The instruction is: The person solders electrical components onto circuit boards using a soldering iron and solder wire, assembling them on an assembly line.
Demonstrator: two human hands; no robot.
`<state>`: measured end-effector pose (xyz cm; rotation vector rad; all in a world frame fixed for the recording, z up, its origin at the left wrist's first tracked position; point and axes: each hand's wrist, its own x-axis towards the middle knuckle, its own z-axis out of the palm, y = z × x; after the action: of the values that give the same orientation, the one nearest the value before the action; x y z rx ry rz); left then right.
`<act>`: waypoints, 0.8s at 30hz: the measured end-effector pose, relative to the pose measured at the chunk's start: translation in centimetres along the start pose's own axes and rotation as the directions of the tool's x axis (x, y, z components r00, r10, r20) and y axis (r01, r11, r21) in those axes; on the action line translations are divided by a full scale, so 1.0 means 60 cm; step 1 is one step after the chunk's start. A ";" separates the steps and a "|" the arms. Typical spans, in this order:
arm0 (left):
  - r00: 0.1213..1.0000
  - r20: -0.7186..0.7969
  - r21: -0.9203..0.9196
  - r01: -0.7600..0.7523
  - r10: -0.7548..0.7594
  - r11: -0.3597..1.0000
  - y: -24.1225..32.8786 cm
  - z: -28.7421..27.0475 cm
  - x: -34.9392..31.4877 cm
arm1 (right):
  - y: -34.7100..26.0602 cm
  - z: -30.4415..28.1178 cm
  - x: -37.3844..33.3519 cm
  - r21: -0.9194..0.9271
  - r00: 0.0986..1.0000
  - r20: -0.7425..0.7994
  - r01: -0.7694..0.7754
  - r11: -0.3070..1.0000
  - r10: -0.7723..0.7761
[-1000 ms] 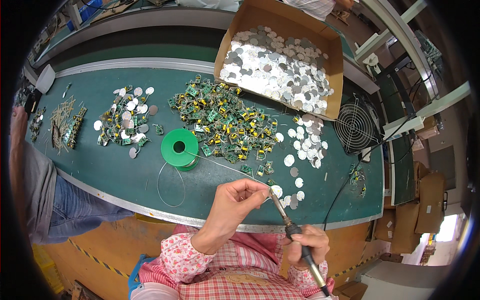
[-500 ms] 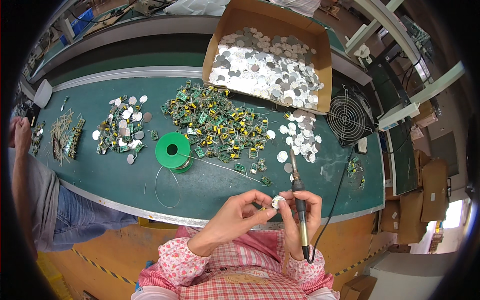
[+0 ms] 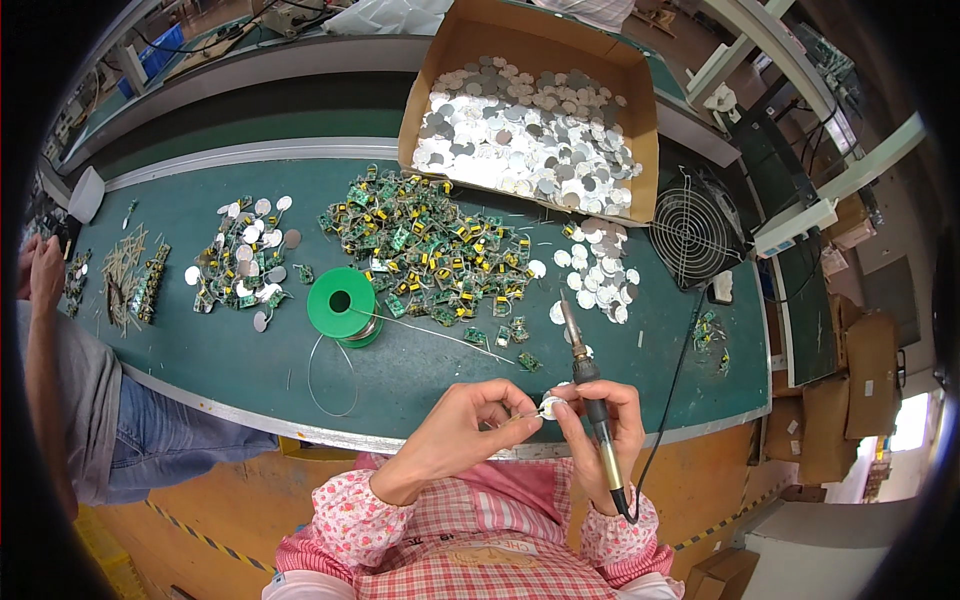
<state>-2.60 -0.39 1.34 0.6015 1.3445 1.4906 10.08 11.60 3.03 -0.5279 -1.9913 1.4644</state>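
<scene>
The soldering iron [image 3: 609,458] rests across my right hand [image 3: 590,425], its tip pointing away over the table. The thumb and fingers of that same hand also pinch a small round white disc [image 3: 549,404]. My left hand [image 3: 460,430] is closed at the fingertips on a thin pale wire [image 3: 530,414], whose end meets the disc; what else those fingers may cover is hidden. Just beyond my hands lie a few loose small circuit boards [image 3: 529,361] and the free end of solder wire from a green spool [image 3: 323,302].
A cardboard box [image 3: 412,120] of discs stands at the back, with loose discs [image 3: 600,275] before it. A heap of circuit boards [image 3: 430,240] fills the middle. A fan [image 3: 692,232] stands right; the iron's cord [image 3: 672,385] runs there. A co-worker's arm [image 3: 42,300] is left.
My left fingers have drawn slightly left from the disc, and a thin wire now shows between. The iron's tip has shifted a little left and nearer. The view has moved slightly.
</scene>
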 end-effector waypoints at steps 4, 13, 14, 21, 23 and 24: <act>0.999 0.019 -0.056 0.033 -0.032 0.998 -0.006 -0.003 0.003 | 0.001 -0.003 0.003 -0.014 0.999 0.027 0.018 1.000 -0.018; 0.994 0.084 -0.171 0.078 -0.064 0.982 -0.004 -0.012 0.006 | 0.000 -0.004 0.006 0.003 0.999 0.049 -0.001 1.000 0.001; 0.995 0.083 -0.150 0.067 -0.055 0.986 -0.006 -0.014 0.005 | 0.000 -0.003 0.006 0.003 0.999 0.049 -0.001 1.000 0.001; 0.997 0.072 -0.061 0.016 -0.012 0.998 -0.005 -0.014 0.003 | 0.001 -0.003 0.007 0.004 0.999 0.053 -0.006 1.000 0.006; 0.999 0.034 -0.033 0.011 -0.009 0.999 -0.010 -0.012 0.002 | 0.001 -0.002 0.007 0.005 0.998 0.056 -0.002 1.000 0.002; 1.000 -0.003 -0.004 0.006 -0.006 1.000 -0.012 -0.011 0.002 | 0.000 -0.002 0.008 0.005 0.998 0.058 0.001 1.000 -0.001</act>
<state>-2.97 -0.65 0.46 0.5926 1.3436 1.4900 9.82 11.97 3.16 -0.4874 -2.0314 1.5000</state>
